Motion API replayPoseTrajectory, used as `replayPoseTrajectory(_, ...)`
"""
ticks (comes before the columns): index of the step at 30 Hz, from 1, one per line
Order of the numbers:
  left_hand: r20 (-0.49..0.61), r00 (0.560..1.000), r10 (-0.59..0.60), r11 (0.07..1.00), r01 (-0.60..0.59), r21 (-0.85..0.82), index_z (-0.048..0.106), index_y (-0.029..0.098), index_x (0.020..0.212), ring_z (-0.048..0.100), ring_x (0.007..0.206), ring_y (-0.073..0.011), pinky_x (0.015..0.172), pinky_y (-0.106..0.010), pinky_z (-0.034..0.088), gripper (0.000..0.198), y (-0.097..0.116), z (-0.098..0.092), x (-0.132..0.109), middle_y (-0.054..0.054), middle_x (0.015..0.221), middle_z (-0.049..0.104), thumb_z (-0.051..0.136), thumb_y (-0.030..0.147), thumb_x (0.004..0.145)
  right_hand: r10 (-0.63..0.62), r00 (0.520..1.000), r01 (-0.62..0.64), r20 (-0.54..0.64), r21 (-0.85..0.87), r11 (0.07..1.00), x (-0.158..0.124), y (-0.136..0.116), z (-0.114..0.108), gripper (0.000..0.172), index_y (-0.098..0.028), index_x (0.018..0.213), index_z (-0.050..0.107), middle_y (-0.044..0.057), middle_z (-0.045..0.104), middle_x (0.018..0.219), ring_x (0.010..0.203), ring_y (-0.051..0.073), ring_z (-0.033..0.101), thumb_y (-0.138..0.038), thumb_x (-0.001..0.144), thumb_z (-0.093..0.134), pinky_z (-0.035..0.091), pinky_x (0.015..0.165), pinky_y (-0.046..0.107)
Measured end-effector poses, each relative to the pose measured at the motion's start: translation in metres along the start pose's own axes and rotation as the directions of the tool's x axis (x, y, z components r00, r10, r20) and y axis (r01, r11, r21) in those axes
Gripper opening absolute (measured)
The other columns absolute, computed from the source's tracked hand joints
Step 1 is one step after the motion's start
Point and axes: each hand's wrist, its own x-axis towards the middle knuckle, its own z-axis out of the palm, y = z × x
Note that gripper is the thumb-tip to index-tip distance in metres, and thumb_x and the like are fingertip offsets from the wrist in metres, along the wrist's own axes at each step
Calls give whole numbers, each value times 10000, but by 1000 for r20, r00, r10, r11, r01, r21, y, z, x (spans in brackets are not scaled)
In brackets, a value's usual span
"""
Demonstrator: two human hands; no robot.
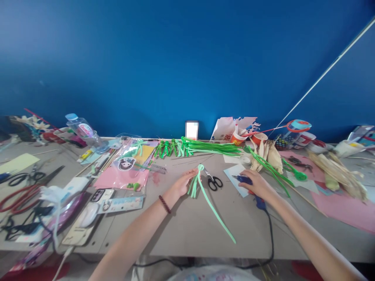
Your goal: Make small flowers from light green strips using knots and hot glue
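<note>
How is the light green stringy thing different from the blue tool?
The stringy thing is light green, but the blue tool is darker. The stringy thing has loose strands, one much longer; the blue tool has a dark cord. The left hand holds the stringy thing; the right hand grips the blue tool. Both are being held.

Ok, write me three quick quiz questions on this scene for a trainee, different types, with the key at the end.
1. Multiple choice: what does the right hand grip?
A) a water bottle
B) a glue gun
C) a ruler

2. True or false: the black-handled scissors lie on the table between the two hands.

3. Fill in the blank: the fuzzy pipe cleaners in the left hand are light ... in colour.

Key: 1. B; 2. True; 3. green
</note>
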Motion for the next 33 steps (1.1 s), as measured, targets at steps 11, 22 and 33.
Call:
replayPoseTrajectory(11, -50, 992, 114, 993, -114, 6, 631, 125, 641, 519, 488, -93, 529, -221, 411, 247, -3, 8, -2, 18, 511, 546, 789, 314, 627, 20, 1000, -22, 9, 292, 956, 29, -107, -20, 349, -226, 989, 666, 60, 711, 971, 827, 212, 666, -491, 788, 558, 508, 762, 325)
replayPoseTrajectory(22, -60, 975, 214, 976, -216, -25, 632, 109, 735, 533, 497, -75, 507, -197, 427, 293, -14, -4, 16, -10, 624, 613, 791, 331, 627, -30, 994, -41, 107, 604, 796, 58, -175, 28, 151, -200, 786, 597, 8, 691, 685, 484, 128, 596, -295, 818, 484, 444, 490, 231)
replayPoseTrajectory(33, -92, 956, 279, 960, -277, 38, 596, 123, 737, 515, 479, -65, 500, -183, 408, 356, -15, -1, 11, 16, 583, 582, 813, 363, 588, -58, 995, 91, -82, 490, 867, 58, -162, 35, 227, -201, 720, 654, 7, 677, 686, 605, 149, 577, -297, 832, 482, 417, 597, 235)
